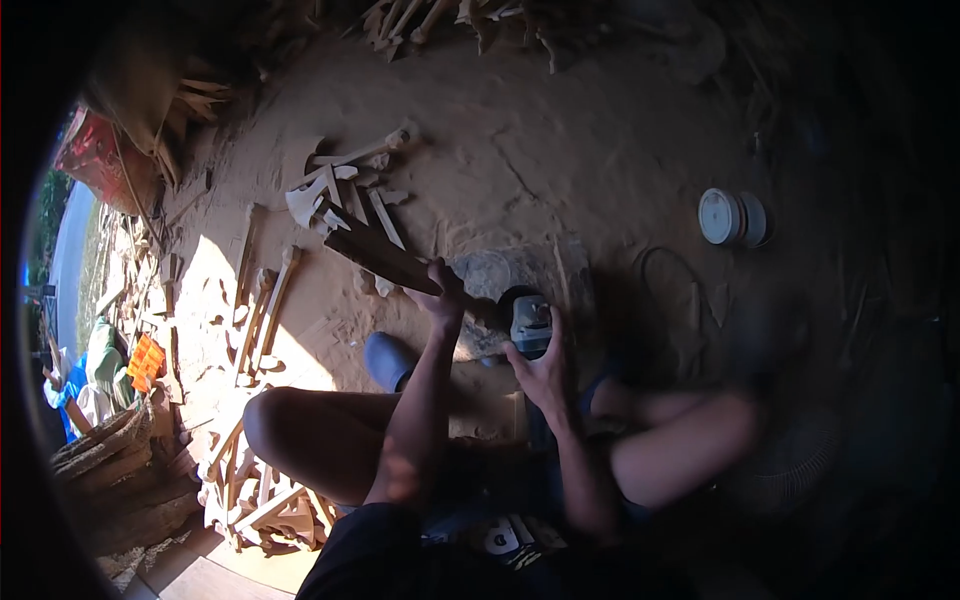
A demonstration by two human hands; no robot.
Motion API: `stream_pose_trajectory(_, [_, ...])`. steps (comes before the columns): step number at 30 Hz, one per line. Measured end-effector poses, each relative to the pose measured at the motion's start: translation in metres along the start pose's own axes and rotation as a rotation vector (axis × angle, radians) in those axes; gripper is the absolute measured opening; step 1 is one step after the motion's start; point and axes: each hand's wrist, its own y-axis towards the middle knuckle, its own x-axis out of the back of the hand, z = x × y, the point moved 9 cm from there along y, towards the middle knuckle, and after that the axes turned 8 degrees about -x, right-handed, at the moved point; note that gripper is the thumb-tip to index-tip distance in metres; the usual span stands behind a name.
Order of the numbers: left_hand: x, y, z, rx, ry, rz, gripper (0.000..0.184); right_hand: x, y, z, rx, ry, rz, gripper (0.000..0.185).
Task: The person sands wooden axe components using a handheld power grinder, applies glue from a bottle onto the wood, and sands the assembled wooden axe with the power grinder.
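Observation:
My left hand (pixel 446 296) is wrapped round the near end of a long dark piece of wood (pixel 380 256), which slants up and to the left. Just to the right, my right hand (pixel 543 368) grips a dark, rounded power tool (pixel 530 322) with a grey-green body. The tool's front lies close to my left hand, over a flat stone-like block (pixel 575 275) on the ground. Whether the tool touches the wood is too dark to tell. Pale carved pieces (pixel 305 205) lie beyond the wood's far end.
Long pale sticks (pixel 275 305) lie on the sandy ground at left, with more piled near my left knee. A white spool-like container (pixel 722 216) stands at right. A cable loops beside the block. A blue shoe (pixel 385 362) shows below the wood. Sacks and an orange item (pixel 146 362) are far left.

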Motion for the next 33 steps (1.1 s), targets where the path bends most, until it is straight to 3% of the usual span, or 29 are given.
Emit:
stream_pose_trajectory(4, [0.008,0.006,-0.001,0.157,-0.156,-0.031,0.018,0.013,0.004,-0.005,0.022,0.078,-0.046,0.097])
stream_pose_trajectory(5, [0.018,0.019,0.004,0.094,-0.058,0.032,0.018,0.016,0.005,-0.006,0.011,0.077,-0.041,0.097])
stream_pose_trajectory(9, [0.067,0.048,0.036,0.05,-0.074,-0.084,0.015,0.019,0.008,-0.007,0.036,0.068,-0.075,0.097])
stream_pose_trajectory(12, [0.084,0.056,0.018,-0.505,0.616,0.094,0.016,0.016,0.009,-0.006,0.048,0.085,-0.042,0.098])
stream_pose_trajectory(13, [0.101,0.062,0.043,-0.121,0.269,0.034,0.014,0.014,0.008,-0.005,0.04,0.095,-0.023,0.098])
stream_pose_trajectory(16, [0.106,0.049,0.055,0.346,-0.082,-0.24,0.021,0.007,0.007,-0.002,0.019,0.119,0.043,0.098])
stream_pose_trajectory(22, [0.095,0.044,0.047,0.359,-0.138,-0.273,0.022,-0.017,0.007,-0.006,0.087,0.183,0.103,0.099])
stream_pose_trajectory(25, [0.086,0.039,0.035,0.318,-0.022,-0.306,0.021,-0.02,0.006,-0.005,0.14,0.197,0.081,0.099])
stream_pose_trajectory(28, [0.086,0.037,0.039,0.41,-0.009,-0.404,0.02,-0.024,0.009,-0.008,0.123,0.22,0.107,0.099])
stream_pose_trajectory(33, [0.088,0.05,0.054,0.383,-0.08,-0.247,0.017,-0.027,0.014,-0.006,0.134,0.218,0.124,0.099])
